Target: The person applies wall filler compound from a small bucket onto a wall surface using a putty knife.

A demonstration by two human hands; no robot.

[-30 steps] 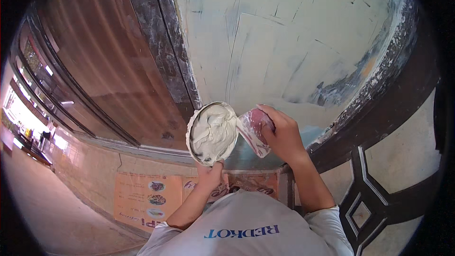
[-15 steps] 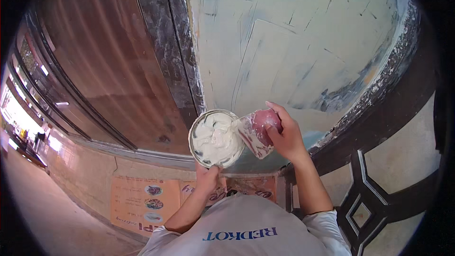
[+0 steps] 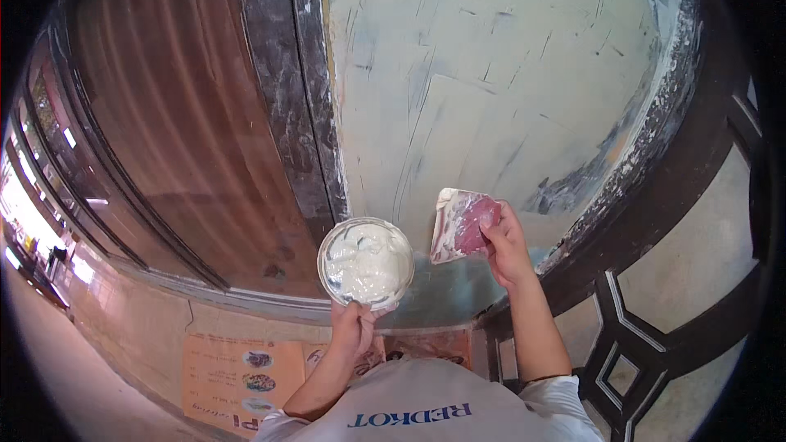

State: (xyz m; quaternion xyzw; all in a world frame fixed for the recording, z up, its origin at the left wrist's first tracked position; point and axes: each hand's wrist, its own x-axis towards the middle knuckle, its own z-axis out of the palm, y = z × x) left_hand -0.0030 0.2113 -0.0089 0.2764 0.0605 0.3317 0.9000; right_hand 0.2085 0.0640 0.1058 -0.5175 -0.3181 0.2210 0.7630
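My left hand grips a round tub by its near rim, thumb over the edge. White putty with a glossy, uneven surface fills much of it. In my right hand is a reddish putty scraper, its flat blade smeared with white along the left and upper edges. A gap separates the scraper from the tub. Beyond both hands stands a wall panel coated in pale greenish-white putty, with dark streaks and scratches.
A dark, white-smeared frame borders the panel on the left, beside a brown glossy panel. Dark lattice work with pale insets stands at the right. An orange printed sheet lies on the floor below my left arm.
My right hand has drawn the scraper away from the tub's rim to the right and turned its blade. The tub in my left hand sits slightly lower and further left in view.
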